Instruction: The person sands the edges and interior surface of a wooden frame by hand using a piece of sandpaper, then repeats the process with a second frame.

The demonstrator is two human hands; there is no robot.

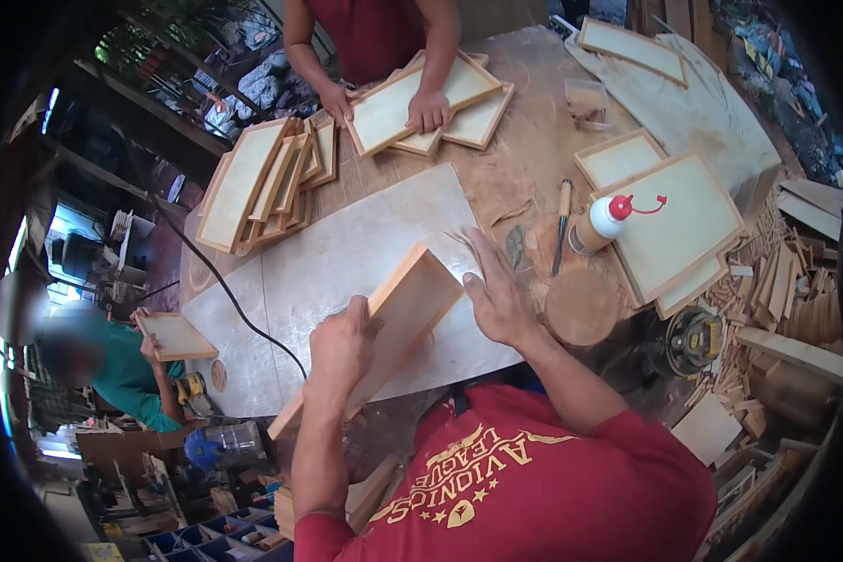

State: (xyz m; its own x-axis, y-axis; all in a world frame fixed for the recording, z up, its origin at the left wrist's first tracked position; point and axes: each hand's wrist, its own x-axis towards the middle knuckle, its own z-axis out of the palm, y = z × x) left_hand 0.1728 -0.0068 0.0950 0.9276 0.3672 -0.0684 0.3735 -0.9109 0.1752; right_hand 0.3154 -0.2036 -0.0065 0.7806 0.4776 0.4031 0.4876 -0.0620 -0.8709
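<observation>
My left hand (pixel 342 345) is closed around the upper long edge of a shallow wooden tray (pixel 407 314), which is tilted on its side over the table. The tray has a light wood rim and a pale flat base. My right hand (pixel 498 298) is just right of the tray's upper corner, apart from it, with its fingers fairly straight. Between those fingers is a thin, brownish folded piece of sandpaper (pixel 459 240), partly hidden. Beneath the tray lies a pale, worn board (pixel 375 220) on the table.
A glue bottle (pixel 601 225), a chisel (pixel 562 225) and a round wooden block (pixel 581 307) stand or lie at right. Stacked trays (pixel 679 220) lie beyond. More trays (pixel 244 183) lean at left. A co-worker's hands (pixel 428 110) rest on trays opposite; another person (pixel 126 365) holds one. A black cable (pixel 220 276) crosses the board.
</observation>
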